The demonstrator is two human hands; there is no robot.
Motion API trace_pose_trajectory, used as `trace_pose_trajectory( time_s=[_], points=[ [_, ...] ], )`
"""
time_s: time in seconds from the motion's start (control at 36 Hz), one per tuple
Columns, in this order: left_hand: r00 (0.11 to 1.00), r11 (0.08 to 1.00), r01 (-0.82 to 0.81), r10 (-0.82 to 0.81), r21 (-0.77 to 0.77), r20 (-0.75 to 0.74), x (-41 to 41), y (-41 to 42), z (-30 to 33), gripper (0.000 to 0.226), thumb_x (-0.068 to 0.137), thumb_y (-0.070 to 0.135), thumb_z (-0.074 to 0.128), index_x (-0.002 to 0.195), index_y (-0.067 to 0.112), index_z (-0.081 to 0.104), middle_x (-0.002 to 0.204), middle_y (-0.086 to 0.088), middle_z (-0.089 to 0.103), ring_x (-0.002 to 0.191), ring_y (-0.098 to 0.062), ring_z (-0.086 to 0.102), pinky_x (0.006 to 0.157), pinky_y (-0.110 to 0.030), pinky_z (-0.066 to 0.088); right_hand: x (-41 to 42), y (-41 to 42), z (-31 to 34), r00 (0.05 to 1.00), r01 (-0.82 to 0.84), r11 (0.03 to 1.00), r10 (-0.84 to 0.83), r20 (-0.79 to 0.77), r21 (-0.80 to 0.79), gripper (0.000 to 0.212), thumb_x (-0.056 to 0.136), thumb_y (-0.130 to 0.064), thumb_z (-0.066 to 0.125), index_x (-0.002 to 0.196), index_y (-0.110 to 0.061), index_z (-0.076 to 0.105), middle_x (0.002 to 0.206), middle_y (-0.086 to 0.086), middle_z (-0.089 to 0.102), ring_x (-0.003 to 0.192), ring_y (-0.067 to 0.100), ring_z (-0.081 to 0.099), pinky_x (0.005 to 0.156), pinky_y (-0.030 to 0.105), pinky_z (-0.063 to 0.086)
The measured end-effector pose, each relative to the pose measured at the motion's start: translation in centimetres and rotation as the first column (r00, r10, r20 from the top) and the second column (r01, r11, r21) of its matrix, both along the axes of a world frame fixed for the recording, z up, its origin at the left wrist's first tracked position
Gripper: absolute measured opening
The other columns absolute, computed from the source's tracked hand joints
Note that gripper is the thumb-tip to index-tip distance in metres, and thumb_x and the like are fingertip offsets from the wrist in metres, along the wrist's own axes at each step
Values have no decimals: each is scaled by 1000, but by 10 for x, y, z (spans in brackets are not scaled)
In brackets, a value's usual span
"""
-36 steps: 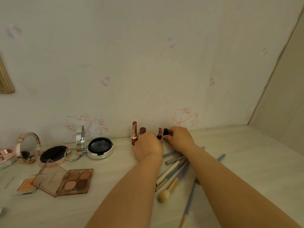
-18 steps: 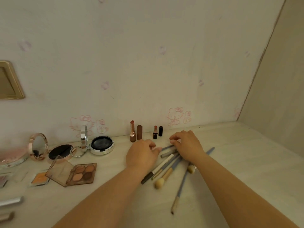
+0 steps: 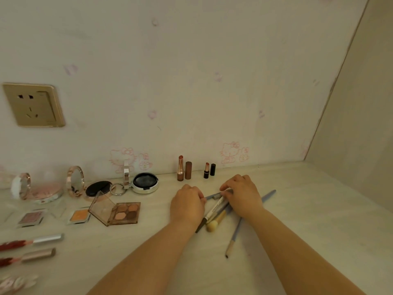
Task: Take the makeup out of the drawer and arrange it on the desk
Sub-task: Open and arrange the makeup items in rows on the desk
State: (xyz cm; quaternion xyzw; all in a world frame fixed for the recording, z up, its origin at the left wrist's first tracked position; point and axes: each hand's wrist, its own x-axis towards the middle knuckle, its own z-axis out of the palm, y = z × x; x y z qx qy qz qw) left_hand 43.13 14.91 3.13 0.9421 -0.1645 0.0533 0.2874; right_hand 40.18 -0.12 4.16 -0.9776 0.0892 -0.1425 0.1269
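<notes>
A loose pile of makeup brushes (image 3: 214, 222) and a white pencil (image 3: 213, 209) lies on the pale desk (image 3: 308, 220). My left hand (image 3: 187, 204) sits at the pile's left with its fingers curled at the end of a blue brush handle (image 3: 210, 196). My right hand (image 3: 243, 194) covers the pile's top end and pinches the top of the white pencil. Behind the hands, by the wall, stand a tall open lipstick (image 3: 180, 168), its brown cap (image 3: 188, 170), a small open lipstick (image 3: 206, 170) and a black cap (image 3: 212, 169).
To the left lie an open eyeshadow palette (image 3: 122, 212), an open round compact (image 3: 144, 182), a black puff (image 3: 98, 188), pink compacts (image 3: 45, 191), small blush pans (image 3: 79, 216) and lip glosses (image 3: 32, 241). A wall socket (image 3: 34, 104) is above them.
Both hands have drawn back from the small lipstick and cap to the brush pile and closed on it. The camera has tilted up and left.
</notes>
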Motion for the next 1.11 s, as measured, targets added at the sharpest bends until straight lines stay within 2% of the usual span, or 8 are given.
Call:
trace_pose_trajectory(
  time_s=[0.08, 0.28, 0.42, 0.61, 0.72, 0.86, 0.97, 1.11],
  points=[
    [999, 999, 24, -25, 41, 25, 1, -4, 1, 19, 93, 31, 52, 107, 24, 63, 112, 1, 55, 104, -18, 52, 83, -31, 46, -2, 0, 0, 999, 21, 1000, -22, 28, 22, 18, 92, -26, 53, 103, -23, 67, 115, -1, 54, 112, 17, 40, 89, 23, 32],
    [979, 979, 159, -173, 129, 107, 3, -25, 4, 20, 93, 35, 52, 110, 33, 63, 111, 3, 57, 106, -19, 48, 83, -32, 42, 0, -6, 1, 998, 39, 999, -39, -43, -17, 24, 94, -33, 49, 108, -24, 66, 112, 0, 56, 111, 18, 41, 89, 25, 34],
    [970, 974, 167, -191, 155, 152, 11, -34, -1, 18, 95, 31, 50, 109, 27, 61, 112, 2, 58, 105, -19, 49, 80, -33, 37, 2, -5, 1, 996, 35, 998, -31, -82, 52, 26, 95, -33, 48, 109, -22, 66, 108, 2, 60, 108, 19, 44, 89, 31, 41],
    [967, 963, 122, -170, 241, 188, 18, -42, -2, 24, 98, 29, 43, 116, 23, 58, 112, 0, 60, 106, -21, 49, 79, -33, 35, 6, -6, -5, 998, 59, 989, -55, -35, 134, 14, 92, -23, 53, 99, -19, 63, 103, 3, 63, 95, 17, 55, 79, 30, 46],
    [956, 961, 109, -172, 254, 238, 14, -40, -2, 27, 98, 30, 40, 115, 24, 60, 109, 1, 60, 106, -20, 49, 78, -33, 31, 2, -6, -8, 997, 70, 984, -75, 22, 164, 25, 93, -19, 50, 117, -22, 52, 100, 5, 62, 90, 18, 57, 76, 31, 48],
    [932, 974, 137, -189, 182, 308, 3, -21, 4, 28, 97, 39, 38, 113, 32, 60, 105, 8, 60, 100, -15, 49, 74, -28, 26, -7, -10, -5, 995, 66, 998, -67, 76, 18, 29, 95, -22, 45, 122, -26, 57, 110, 2, 59, 109, 19, 45, 86, 28, 39],
    [929, 984, 162, -177, 73, 326, -8, 11, 6, 24, 95, 40, 43, 111, 34, 60, 106, 12, 60, 102, -11, 49, 82, -27, 33, -18, -6, 6, 986, 83, 990, -66, 154, -110, 26, 92, -33, 54, 114, -26, 66, 105, 1, 53, 104, 18, 43, 75, 24, 31],
    [922, 987, 162, -149, -7, 358, -32, 72, 1, 17, 93, 33, 52, 104, 27, 63, 101, 9, 61, 96, -14, 52, 80, -31, 40, -39, 9, 22, 978, 15, 983, 24, 209, -185, 28, 80, -39, 68, 102, -22, 73, 108, 1, 54, 102, 22, 42, 81, 26, 31]
  ],
)
